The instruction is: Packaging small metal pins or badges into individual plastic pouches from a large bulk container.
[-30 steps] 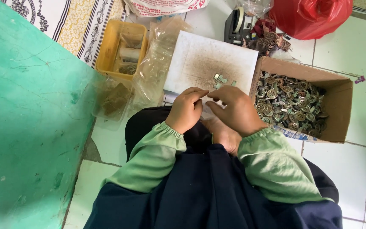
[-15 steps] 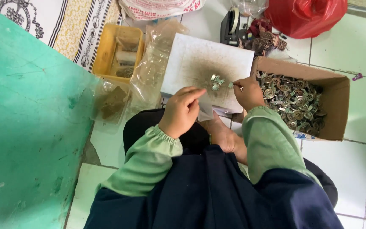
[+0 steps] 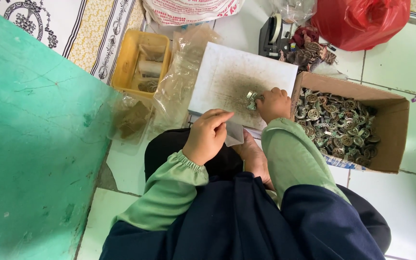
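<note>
Right hand [image 3: 274, 103] nearest the small metal pieces [image 3: 251, 100] on the white board [image 3: 239, 79] — fingers curled onto them; left hand [image 3: 209, 135] nearer the body — pinching a clear plastic bag [image 3: 234, 133].

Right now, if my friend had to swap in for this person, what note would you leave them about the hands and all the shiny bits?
Left hand: closed on a small clear plastic bag, held over the lap.
Right hand: reaching onto the white board, fingertips on a few small metal pieces.
Cardboard box at the right holds a heap of round metal parts. Yellow tray and loose clear bags lie at the left.
Done: cannot tell whether anything is in the held bag.
Left: the pieces on the board, and the boxful.
</note>
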